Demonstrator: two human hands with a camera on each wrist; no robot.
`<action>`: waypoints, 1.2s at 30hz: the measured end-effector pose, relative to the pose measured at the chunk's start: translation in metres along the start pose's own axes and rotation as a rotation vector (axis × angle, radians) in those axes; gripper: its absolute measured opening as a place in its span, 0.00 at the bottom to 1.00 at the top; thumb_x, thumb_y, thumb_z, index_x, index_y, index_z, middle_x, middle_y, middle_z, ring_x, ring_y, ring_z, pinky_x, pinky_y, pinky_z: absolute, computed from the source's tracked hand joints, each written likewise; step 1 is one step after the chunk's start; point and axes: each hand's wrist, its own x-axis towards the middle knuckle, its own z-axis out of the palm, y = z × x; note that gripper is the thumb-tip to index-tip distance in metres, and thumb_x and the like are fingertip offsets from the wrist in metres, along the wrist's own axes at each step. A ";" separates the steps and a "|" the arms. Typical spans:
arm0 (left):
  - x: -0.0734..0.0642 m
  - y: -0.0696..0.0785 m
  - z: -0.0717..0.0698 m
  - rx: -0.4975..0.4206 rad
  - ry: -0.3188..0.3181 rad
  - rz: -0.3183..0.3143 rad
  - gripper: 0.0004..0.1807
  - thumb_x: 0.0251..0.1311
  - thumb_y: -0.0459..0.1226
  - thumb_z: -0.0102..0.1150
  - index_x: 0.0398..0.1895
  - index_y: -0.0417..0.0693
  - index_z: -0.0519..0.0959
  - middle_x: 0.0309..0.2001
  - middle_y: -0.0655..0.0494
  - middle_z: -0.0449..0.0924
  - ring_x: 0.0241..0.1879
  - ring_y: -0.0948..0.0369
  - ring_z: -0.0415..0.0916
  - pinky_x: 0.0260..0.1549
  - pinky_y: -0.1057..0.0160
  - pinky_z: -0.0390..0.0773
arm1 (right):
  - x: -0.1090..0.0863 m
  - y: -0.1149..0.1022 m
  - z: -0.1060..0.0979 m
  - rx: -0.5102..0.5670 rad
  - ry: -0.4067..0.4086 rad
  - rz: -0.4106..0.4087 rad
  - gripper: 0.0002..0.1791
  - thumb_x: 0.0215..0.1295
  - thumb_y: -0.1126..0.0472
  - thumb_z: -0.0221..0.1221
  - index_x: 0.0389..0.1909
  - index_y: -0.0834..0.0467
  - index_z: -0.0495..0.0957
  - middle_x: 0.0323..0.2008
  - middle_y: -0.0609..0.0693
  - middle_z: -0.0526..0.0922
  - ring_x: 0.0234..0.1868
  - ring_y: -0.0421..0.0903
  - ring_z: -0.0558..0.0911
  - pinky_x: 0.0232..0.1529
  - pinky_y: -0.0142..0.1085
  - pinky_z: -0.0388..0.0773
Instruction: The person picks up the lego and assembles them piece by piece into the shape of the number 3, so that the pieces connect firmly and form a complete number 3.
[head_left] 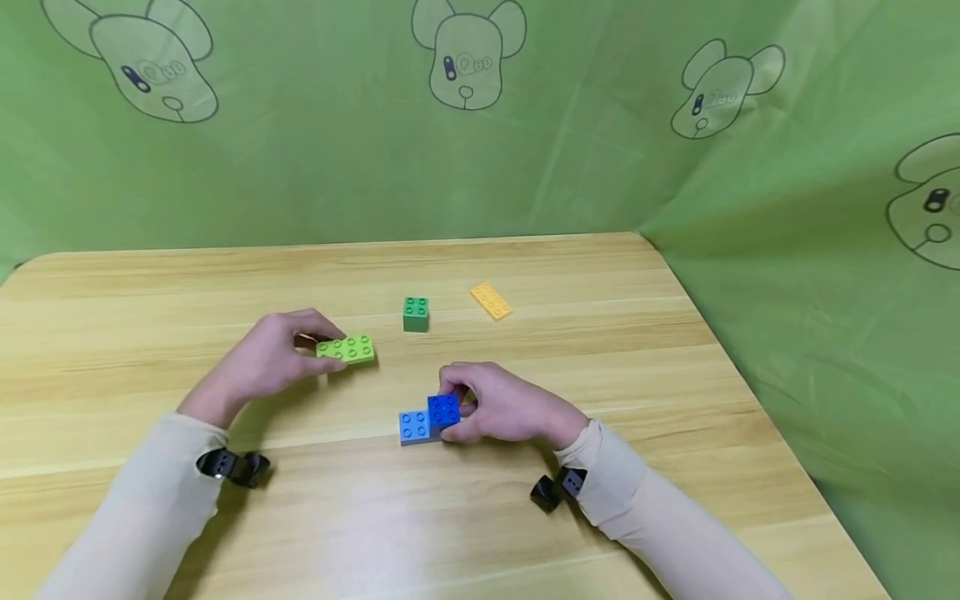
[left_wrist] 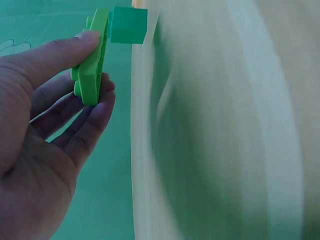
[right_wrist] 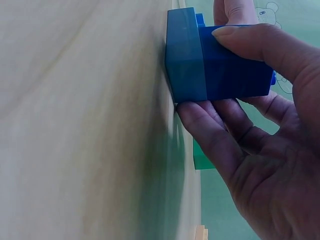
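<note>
Between thumb and fingers, my left hand (head_left: pixel 277 354) pinches a lime green toy brick (head_left: pixel 356 348), flat and two studs wide. In the left wrist view the lime brick (left_wrist: pixel 91 70) is raised off the table and tilted. My right hand (head_left: pixel 513 404) grips a dark blue brick (head_left: pixel 444 410), which sits on the right end of a longer light blue brick (head_left: pixel 414 426). The right wrist view has the thumb on the side of the dark blue brick (right_wrist: pixel 235 70) and a fingertip by the lower edge of the light blue brick (right_wrist: pixel 185 60).
A dark green square brick (head_left: pixel 416 315) stands beyond the hands on the wooden table (head_left: pixel 360 525). To its right lies a thin orange plate (head_left: pixel 491 301). Green cloth (head_left: pixel 322 167) with printed bear heads hangs behind the table and along its right side.
</note>
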 end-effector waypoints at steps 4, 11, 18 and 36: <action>-0.002 0.004 0.003 -0.013 0.003 -0.008 0.20 0.46 0.42 0.67 0.44 0.48 0.78 0.41 0.57 0.76 0.40 0.57 0.72 0.41 0.57 0.75 | 0.000 0.000 0.000 0.004 0.002 -0.003 0.16 0.46 0.54 0.68 0.28 0.50 0.69 0.28 0.45 0.72 0.29 0.44 0.71 0.23 0.30 0.66; -0.007 0.009 0.009 -0.023 0.020 0.045 0.19 0.46 0.39 0.67 0.43 0.48 0.77 0.41 0.58 0.75 0.41 0.57 0.72 0.42 0.55 0.74 | 0.001 -0.001 0.001 0.016 -0.004 -0.002 0.16 0.46 0.55 0.68 0.29 0.50 0.69 0.29 0.45 0.72 0.30 0.44 0.71 0.23 0.30 0.67; -0.010 0.015 0.015 -0.081 0.008 0.069 0.18 0.47 0.37 0.67 0.43 0.48 0.77 0.42 0.58 0.74 0.41 0.58 0.73 0.43 0.57 0.75 | 0.000 -0.001 0.001 0.017 -0.001 0.007 0.16 0.46 0.55 0.68 0.29 0.50 0.69 0.29 0.45 0.72 0.29 0.45 0.72 0.23 0.30 0.67; -0.014 0.028 0.024 -0.065 0.040 0.140 0.18 0.45 0.38 0.68 0.42 0.50 0.78 0.42 0.61 0.75 0.40 0.62 0.73 0.42 0.59 0.75 | 0.000 0.000 0.000 0.010 0.001 0.011 0.16 0.46 0.54 0.68 0.29 0.50 0.69 0.28 0.45 0.72 0.28 0.44 0.71 0.23 0.30 0.66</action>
